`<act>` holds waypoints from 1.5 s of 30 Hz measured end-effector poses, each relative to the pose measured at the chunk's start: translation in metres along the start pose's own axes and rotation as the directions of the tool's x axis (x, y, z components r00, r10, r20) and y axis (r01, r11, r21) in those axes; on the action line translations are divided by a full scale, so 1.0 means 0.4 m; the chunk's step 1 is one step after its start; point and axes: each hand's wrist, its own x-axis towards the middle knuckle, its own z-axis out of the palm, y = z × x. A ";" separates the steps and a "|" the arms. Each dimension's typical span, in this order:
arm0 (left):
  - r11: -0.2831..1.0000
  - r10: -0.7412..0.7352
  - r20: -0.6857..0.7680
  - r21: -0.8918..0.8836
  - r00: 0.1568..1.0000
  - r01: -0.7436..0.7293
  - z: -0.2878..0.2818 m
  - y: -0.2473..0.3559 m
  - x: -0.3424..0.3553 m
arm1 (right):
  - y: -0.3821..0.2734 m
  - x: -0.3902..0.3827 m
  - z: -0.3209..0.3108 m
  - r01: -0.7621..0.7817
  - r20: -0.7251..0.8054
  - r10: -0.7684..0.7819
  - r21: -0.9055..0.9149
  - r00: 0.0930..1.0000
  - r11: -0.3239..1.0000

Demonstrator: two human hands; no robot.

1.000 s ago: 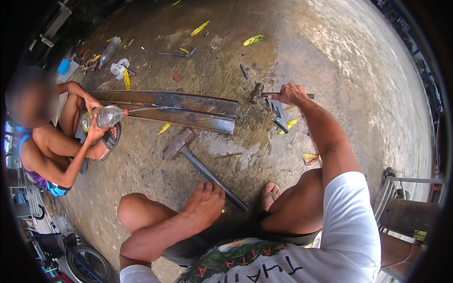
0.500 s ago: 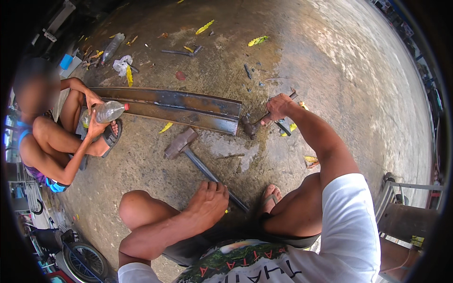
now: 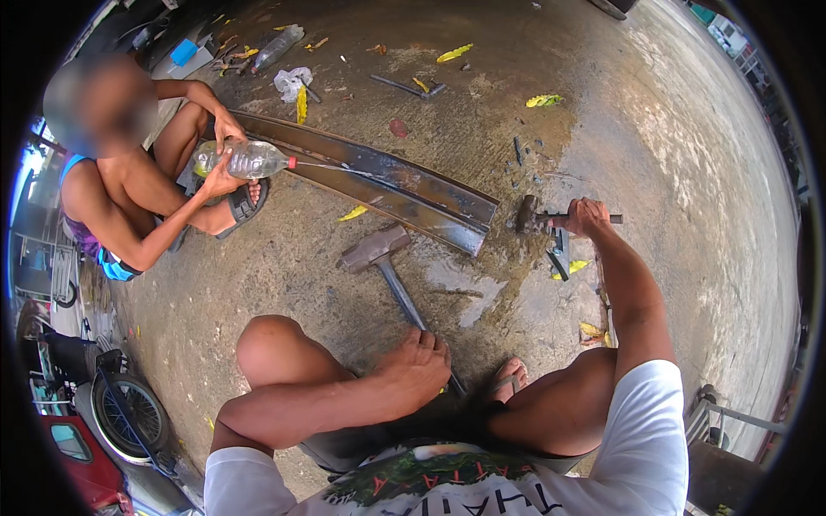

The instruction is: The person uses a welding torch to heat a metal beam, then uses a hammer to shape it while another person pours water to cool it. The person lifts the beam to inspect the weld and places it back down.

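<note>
My right hand (image 3: 588, 217) grips the handle of a small rusty hammer (image 3: 527, 213), whose head hangs just past the near right end of a long steel channel (image 3: 430, 199). A sledgehammer (image 3: 379, 248) lies in front of me, its head near the channel. My left hand (image 3: 411, 371) is curled over the sledgehammer's handle; I cannot tell whether the fingers grip it. On the left, a crouching person holds a clear plastic bottle (image 3: 256, 160) with a red cap in both hands, and a thin stream of water runs from it onto the channel.
Dark metal pieces (image 3: 559, 255) lie on the concrete below my right hand. A bent metal bar (image 3: 411, 88), yellow leaves, a white plastic bag (image 3: 292, 82) and another bottle (image 3: 279, 46) are scattered behind. A motorcycle wheel (image 3: 132, 414) stands at lower left, a metal frame at lower right.
Water now streams from the other person's bottle onto the channel. My right hand has turned the hammer so its handle points more to the right. The view has shifted.
</note>
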 end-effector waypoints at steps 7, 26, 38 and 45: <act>0.999 -0.012 -0.094 0.040 0.996 0.016 -0.011 0.009 -0.019 | 0.012 0.024 0.023 -0.033 0.088 0.027 0.068 0.996 0.997; 0.999 -0.035 -0.071 -0.013 0.997 0.034 0.003 0.029 -0.014 | 0.104 0.077 0.127 0.000 0.020 -0.001 0.047 1.000 0.999; 1.000 0.005 -0.066 -0.013 0.998 -0.006 0.030 0.024 0.007 | 0.089 0.059 0.129 -0.018 0.028 0.017 0.067 0.999 0.998; 0.997 -0.045 -0.049 0.061 0.998 0.048 0.057 0.036 0.025 | 0.078 0.058 0.127 -0.009 0.059 0.004 0.078 0.998 0.997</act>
